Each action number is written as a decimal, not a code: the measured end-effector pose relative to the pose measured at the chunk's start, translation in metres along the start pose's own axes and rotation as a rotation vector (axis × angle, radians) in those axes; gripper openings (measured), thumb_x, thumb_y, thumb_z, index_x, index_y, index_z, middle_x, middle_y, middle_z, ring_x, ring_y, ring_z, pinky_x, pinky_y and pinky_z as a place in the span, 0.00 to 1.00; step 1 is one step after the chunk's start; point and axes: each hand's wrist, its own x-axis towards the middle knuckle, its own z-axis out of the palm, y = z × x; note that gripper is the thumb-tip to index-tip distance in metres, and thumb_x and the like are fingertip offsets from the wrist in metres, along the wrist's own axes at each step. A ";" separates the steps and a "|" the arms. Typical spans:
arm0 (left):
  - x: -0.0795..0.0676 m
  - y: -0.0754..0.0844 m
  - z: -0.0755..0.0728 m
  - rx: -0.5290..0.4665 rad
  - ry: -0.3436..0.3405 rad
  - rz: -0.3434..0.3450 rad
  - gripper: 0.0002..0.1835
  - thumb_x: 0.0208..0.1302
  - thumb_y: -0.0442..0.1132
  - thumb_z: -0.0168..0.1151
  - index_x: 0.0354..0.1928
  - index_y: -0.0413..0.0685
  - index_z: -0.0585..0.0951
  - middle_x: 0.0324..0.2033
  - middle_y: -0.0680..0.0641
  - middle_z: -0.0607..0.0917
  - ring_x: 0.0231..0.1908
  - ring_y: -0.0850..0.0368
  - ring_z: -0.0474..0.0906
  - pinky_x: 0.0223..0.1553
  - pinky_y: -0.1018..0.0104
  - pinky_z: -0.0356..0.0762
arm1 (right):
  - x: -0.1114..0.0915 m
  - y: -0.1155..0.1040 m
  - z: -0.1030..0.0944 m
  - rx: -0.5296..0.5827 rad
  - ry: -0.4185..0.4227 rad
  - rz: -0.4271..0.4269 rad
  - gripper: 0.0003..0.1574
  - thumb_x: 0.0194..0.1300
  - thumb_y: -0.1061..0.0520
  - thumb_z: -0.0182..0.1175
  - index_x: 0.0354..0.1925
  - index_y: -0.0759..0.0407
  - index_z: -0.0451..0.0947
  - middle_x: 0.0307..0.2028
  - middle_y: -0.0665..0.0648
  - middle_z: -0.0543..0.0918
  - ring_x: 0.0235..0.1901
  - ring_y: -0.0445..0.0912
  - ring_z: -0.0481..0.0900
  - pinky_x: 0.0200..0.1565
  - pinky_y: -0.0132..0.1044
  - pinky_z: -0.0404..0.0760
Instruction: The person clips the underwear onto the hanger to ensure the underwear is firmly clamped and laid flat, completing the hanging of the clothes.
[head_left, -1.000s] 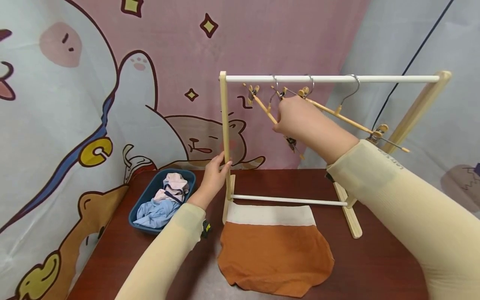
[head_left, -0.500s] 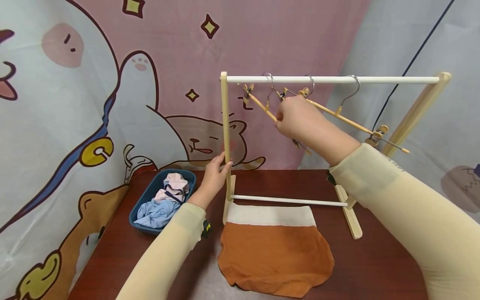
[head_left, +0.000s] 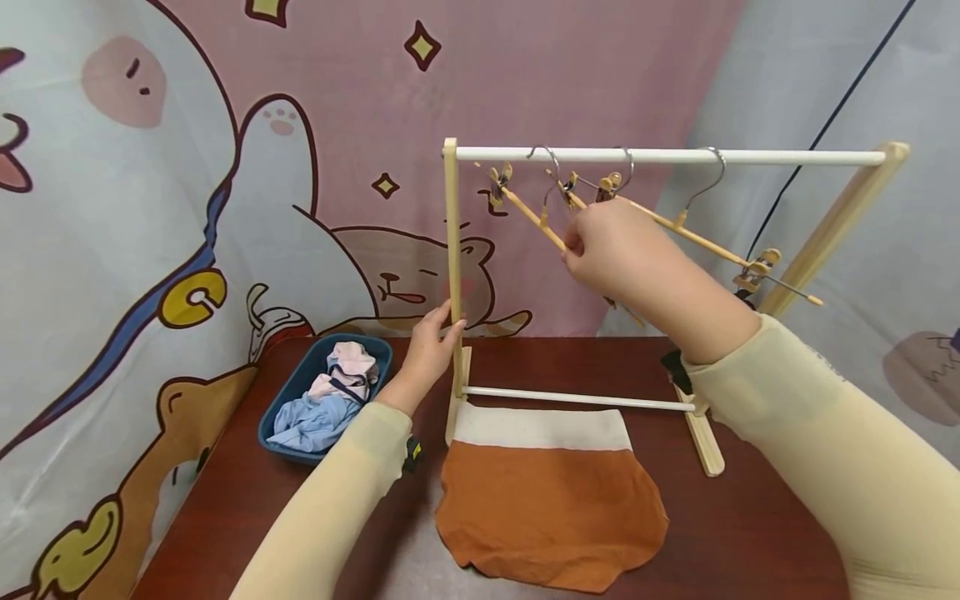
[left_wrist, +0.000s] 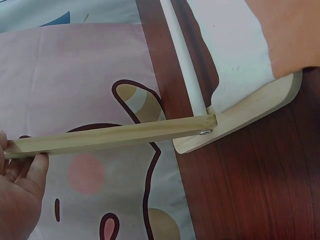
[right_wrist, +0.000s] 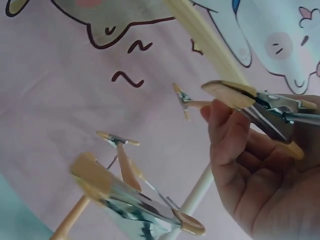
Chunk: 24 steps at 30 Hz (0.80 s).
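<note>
Clothes rack (head_left: pixel 836 223) stood upright, left hand's (head_left: pixel 429 354) fingers clamped on its left post (head_left: pixel 453 250). Right hand's (head_left: pixel 626 250) curled fingers gripped a hanger (head_left: pixel 528 214) below the top rail (head_left: pixel 667 156); a screw (left_wrist: pixel 205 132) showed low on the post (left wrist view only).

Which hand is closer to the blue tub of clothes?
The left hand. It grips the rack's left post, just to the right of the tub. The right hand holds a hanger below the white top bar, higher up and farther right.
</note>
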 end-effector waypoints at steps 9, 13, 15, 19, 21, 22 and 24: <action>0.001 0.000 -0.001 -0.010 -0.011 -0.024 0.25 0.70 0.44 0.52 0.67 0.49 0.67 0.59 0.42 0.74 0.59 0.48 0.73 0.54 0.52 0.75 | -0.031 0.007 0.028 0.023 -0.047 -0.015 0.09 0.58 0.63 0.55 0.26 0.62 0.82 0.18 0.53 0.77 0.20 0.46 0.70 0.26 0.39 0.70; 0.001 0.000 -0.001 -0.004 -0.012 -0.019 0.25 0.69 0.45 0.52 0.67 0.48 0.67 0.58 0.42 0.75 0.58 0.49 0.74 0.53 0.54 0.76 | -0.037 0.014 0.043 0.044 -0.076 -0.018 0.09 0.59 0.63 0.55 0.30 0.63 0.83 0.19 0.53 0.78 0.20 0.45 0.71 0.27 0.39 0.72; 0.002 0.000 -0.001 -0.005 -0.014 -0.014 0.25 0.69 0.45 0.52 0.67 0.48 0.67 0.57 0.42 0.75 0.57 0.49 0.74 0.53 0.55 0.76 | -0.040 0.017 0.049 0.066 -0.086 -0.013 0.10 0.60 0.62 0.56 0.33 0.64 0.84 0.21 0.53 0.80 0.21 0.44 0.72 0.28 0.39 0.74; 0.001 0.000 -0.001 -0.009 -0.010 -0.022 0.26 0.69 0.45 0.52 0.67 0.49 0.67 0.58 0.42 0.75 0.58 0.48 0.74 0.53 0.53 0.76 | -0.042 0.024 0.063 0.137 -0.110 -0.011 0.09 0.62 0.60 0.58 0.35 0.63 0.84 0.22 0.53 0.82 0.17 0.40 0.74 0.28 0.38 0.77; 0.001 0.000 -0.001 -0.011 -0.007 -0.029 0.26 0.69 0.44 0.53 0.67 0.49 0.66 0.59 0.42 0.74 0.59 0.48 0.73 0.54 0.52 0.75 | -0.043 0.028 0.071 0.176 -0.123 -0.014 0.08 0.62 0.60 0.59 0.35 0.63 0.83 0.21 0.52 0.82 0.14 0.39 0.74 0.28 0.37 0.77; 0.001 0.000 0.000 -0.009 -0.007 -0.032 0.26 0.69 0.44 0.53 0.68 0.49 0.66 0.60 0.41 0.74 0.59 0.48 0.73 0.54 0.52 0.75 | -0.044 0.029 0.075 0.190 -0.130 -0.016 0.08 0.62 0.60 0.60 0.35 0.63 0.83 0.21 0.52 0.82 0.14 0.38 0.74 0.28 0.37 0.77; 0.001 0.001 0.000 -0.003 -0.007 -0.035 0.26 0.69 0.44 0.53 0.68 0.48 0.66 0.60 0.42 0.74 0.59 0.48 0.73 0.54 0.53 0.75 | -0.046 0.033 0.083 0.207 -0.142 -0.021 0.08 0.61 0.59 0.61 0.35 0.63 0.84 0.22 0.52 0.82 0.15 0.38 0.74 0.28 0.36 0.77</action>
